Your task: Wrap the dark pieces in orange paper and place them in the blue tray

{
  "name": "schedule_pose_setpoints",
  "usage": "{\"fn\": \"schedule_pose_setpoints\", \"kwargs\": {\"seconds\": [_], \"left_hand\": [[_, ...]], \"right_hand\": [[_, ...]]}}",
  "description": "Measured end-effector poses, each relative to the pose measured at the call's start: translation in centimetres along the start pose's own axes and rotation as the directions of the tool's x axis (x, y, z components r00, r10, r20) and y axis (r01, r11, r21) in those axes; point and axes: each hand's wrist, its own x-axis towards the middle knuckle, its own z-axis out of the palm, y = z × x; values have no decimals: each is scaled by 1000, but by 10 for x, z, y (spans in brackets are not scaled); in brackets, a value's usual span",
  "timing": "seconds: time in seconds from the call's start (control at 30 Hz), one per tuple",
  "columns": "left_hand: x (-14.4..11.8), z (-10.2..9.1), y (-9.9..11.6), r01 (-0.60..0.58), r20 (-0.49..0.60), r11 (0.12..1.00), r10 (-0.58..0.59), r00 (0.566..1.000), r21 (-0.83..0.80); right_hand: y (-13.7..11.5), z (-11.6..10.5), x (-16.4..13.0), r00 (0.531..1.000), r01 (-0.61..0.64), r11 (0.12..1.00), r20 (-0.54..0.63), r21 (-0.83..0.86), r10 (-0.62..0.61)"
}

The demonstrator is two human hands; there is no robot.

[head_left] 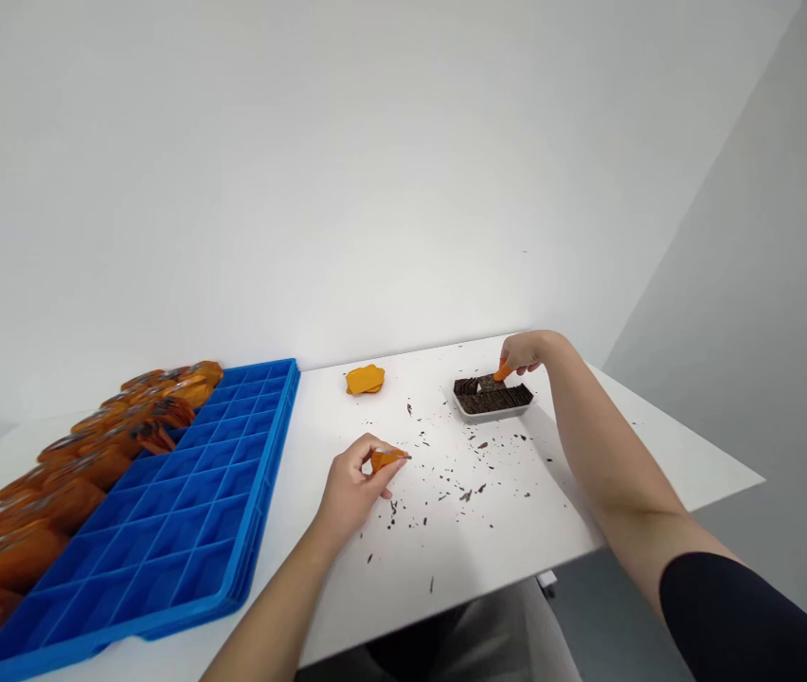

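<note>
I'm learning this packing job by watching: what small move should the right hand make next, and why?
Probably lift a pinch of the dark material out of the small white tray and carry it toward the orange pouch. The right hand is already at the tray with an orange-tipped finger among the dark pieces, while the left hand holds the pouch over the table.
</note>
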Motion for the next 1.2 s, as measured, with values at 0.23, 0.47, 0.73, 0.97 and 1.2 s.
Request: {"fn": "schedule_pose_setpoints", "kwargs": {"seconds": [0.23, 0.47, 0.73, 0.97, 1.2], "left_hand": [[2, 1, -3, -18, -56, 1000, 19, 998, 11], [3, 2, -4, -23, -123, 999, 19, 992, -34], [1, 5, 5, -1, -109, 992, -12, 994, -126], [1, 6, 11, 28, -71, 986, -40, 997, -167], [-4, 6, 15, 104, 30, 974, -100, 995, -201]], "right_hand": [[-29, -10, -48, 857, 399, 907, -298, -135, -421], [-112, 34, -119, 399, 885, 427, -172, -184, -901], [-128, 51, -137, 348, 893, 375, -145, -249, -926], [-126, 55, -143, 329, 863, 369, -170, -346, -929], [-138, 78, -143, 339, 695, 365, -166, -620, -926]]}}
